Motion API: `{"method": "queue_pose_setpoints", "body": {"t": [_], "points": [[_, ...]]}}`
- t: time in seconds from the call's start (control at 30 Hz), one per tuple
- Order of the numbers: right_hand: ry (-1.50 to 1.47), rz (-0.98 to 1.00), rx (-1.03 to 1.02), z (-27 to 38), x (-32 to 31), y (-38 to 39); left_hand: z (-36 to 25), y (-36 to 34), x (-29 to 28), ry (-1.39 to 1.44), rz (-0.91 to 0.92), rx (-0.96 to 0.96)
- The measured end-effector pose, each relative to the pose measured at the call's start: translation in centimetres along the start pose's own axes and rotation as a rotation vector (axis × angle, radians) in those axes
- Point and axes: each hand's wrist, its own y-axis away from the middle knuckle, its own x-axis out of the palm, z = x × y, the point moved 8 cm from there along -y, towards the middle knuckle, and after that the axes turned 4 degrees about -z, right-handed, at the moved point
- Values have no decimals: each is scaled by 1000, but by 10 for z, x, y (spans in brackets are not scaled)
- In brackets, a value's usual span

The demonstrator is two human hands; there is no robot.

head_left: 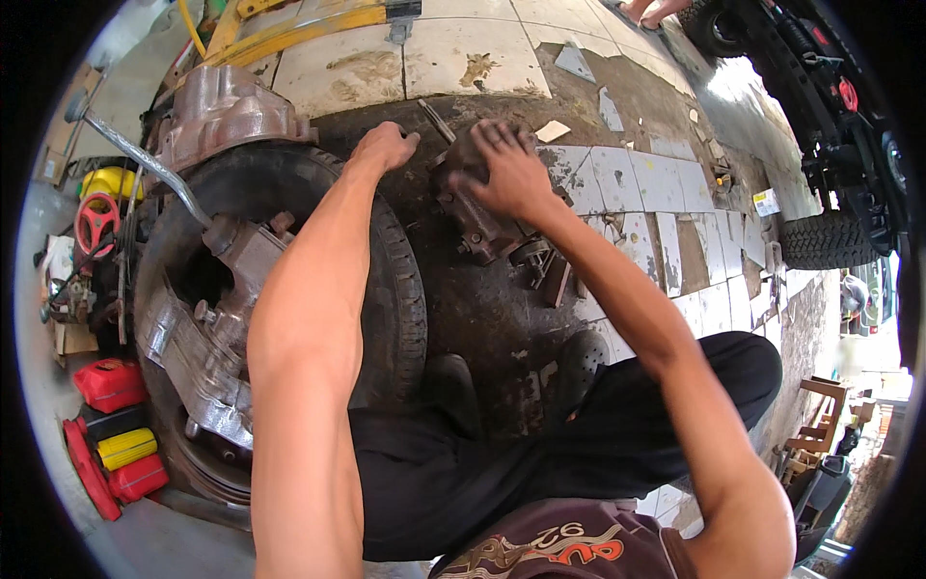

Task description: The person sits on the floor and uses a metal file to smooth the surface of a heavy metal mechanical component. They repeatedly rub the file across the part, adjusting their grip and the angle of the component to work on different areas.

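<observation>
My right hand (506,169) lies spread, palm down, on a brown greasy cast-metal housing (482,227) standing on the dark floor. My left hand (384,148) is curled closed just left of that housing, above the floor; a small dark bit shows at its fingertips, too hidden to name. A thin metal rod (436,122) lies between the two hands, beyond the housing. Small metal parts (542,265) sit at the housing's near right side. Left of them is a tire (397,280) bearing a gearbox (256,256) with a long bent lever (145,154), partly behind my left forearm.
A large bell-shaped casting (227,116) stands behind the tire. Red and yellow cases (121,425) lie at far left. A yellow metal frame (299,34) is at the back. Broken tiles (637,183) cover the right floor, near a vehicle's wheel (825,239). Someone's feet (651,12) show at the top.
</observation>
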Motion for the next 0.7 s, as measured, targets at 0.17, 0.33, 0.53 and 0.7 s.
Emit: {"method": "queue_pose_setpoints", "body": {"t": [0.17,0.33,0.53,0.7], "points": [[-72,-7,78,-31,-5,-11,-12,-2,2,-62,27,83],[-33,8,-73,-10,2,8,-1,2,8,-92,-13,97],[-69,34,50,-15,-8,-2,11,-1,7,-114,41,65],[-93,-72,92,-7,-8,5,3,3,10,-99,88,62]]}}
